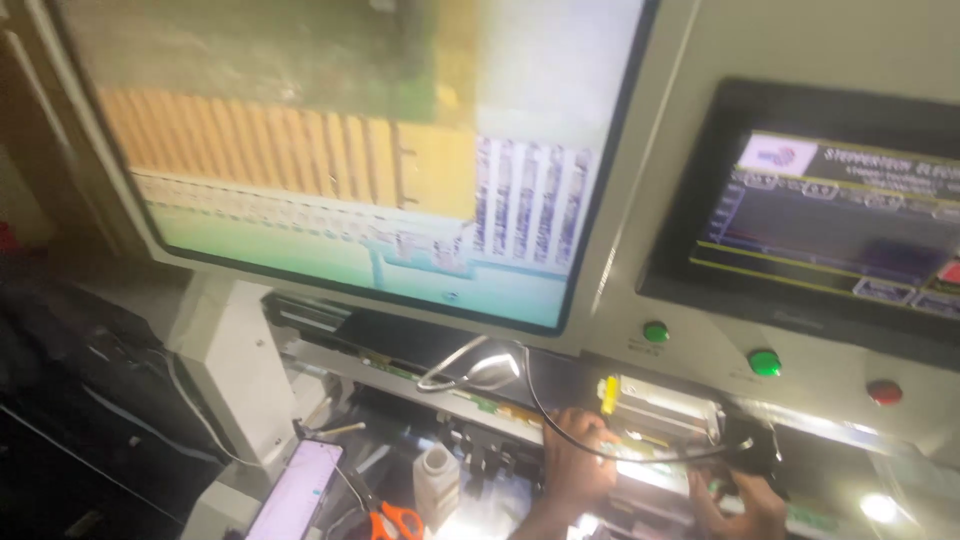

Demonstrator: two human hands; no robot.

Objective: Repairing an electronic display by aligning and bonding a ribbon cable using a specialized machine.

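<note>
The person's left hand (578, 462) rests on a long green strip (500, 408) under the big screen (340, 150); whether its fingers grip cannot be told. The right hand (745, 505) curls on a black part (752, 448). A small white bottle (436, 482), contents hidden, stands near orange scissors (398, 520).

Beige machine panel (700, 60) w/ big monitor (350, 150), small touchscreen (830, 220); dim room, dark clutter left.

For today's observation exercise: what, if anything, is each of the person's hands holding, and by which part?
It cannot be told. The left hand and the right hand both reach into the machine's lit work area under the large monitor, but blur hides any grip.
</note>
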